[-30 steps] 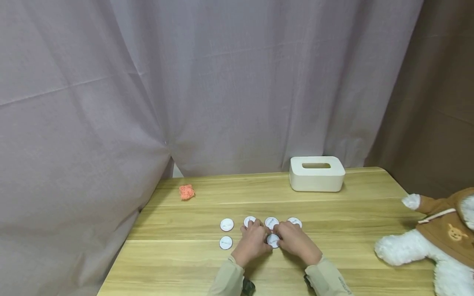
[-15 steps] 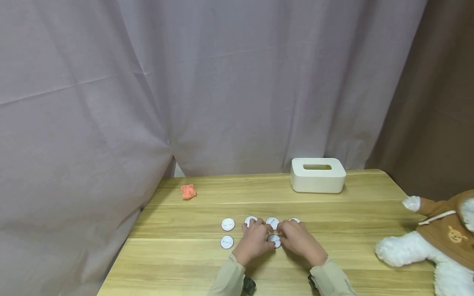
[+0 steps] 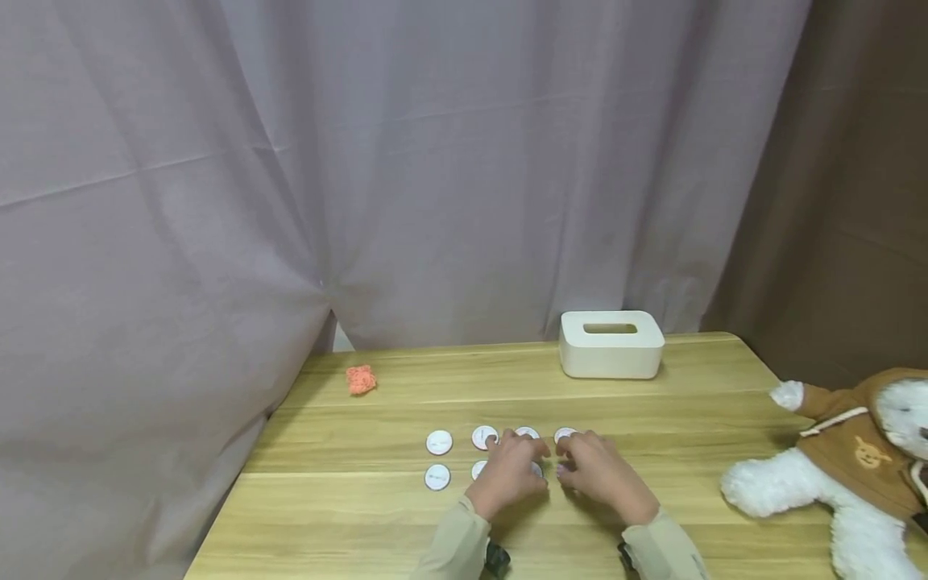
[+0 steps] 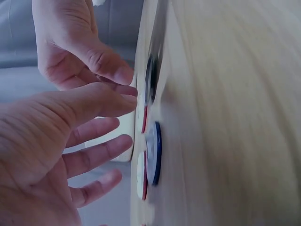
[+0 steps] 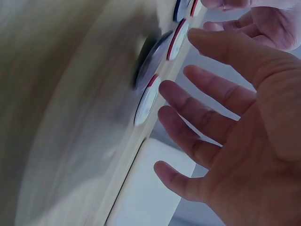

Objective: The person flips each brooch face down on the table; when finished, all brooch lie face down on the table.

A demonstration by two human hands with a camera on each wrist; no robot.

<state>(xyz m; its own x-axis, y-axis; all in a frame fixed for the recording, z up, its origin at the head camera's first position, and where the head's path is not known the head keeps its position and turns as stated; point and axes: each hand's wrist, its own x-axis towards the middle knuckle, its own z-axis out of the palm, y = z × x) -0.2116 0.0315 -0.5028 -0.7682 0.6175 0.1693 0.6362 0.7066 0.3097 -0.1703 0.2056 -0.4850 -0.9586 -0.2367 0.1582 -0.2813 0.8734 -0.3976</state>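
Round white badges with pin-like bars on their backs lie in two rows. At the left of the rows are an upper badge (image 3: 439, 442) and a lower badge (image 3: 437, 477). My left hand (image 3: 507, 471) hovers over the middle ones, fingers spread, partly hiding a badge (image 3: 536, 470). My right hand (image 3: 598, 475) is just right of it, beside the top-right badge (image 3: 565, 435). In the right wrist view its fingers are extended and hold nothing. Near its fingertips a blurred badge (image 5: 153, 59) stands tilted, one edge raised off the wood. The left wrist view shows a blue-rimmed badge (image 4: 155, 153).
A white tissue box (image 3: 611, 354) stands at the back of the wooden table (image 3: 326, 515). An orange crumpled bundle (image 3: 361, 379) lies at the back left. A white plush toy (image 3: 819, 479) in a brown hoodie sits at the right edge. Grey curtains (image 3: 449, 201) hang behind.
My left hand has shifted right, uncovering badges in the second column and covering more of the middle one. My right hand has moved slightly right, its fingers away from the middle badge.
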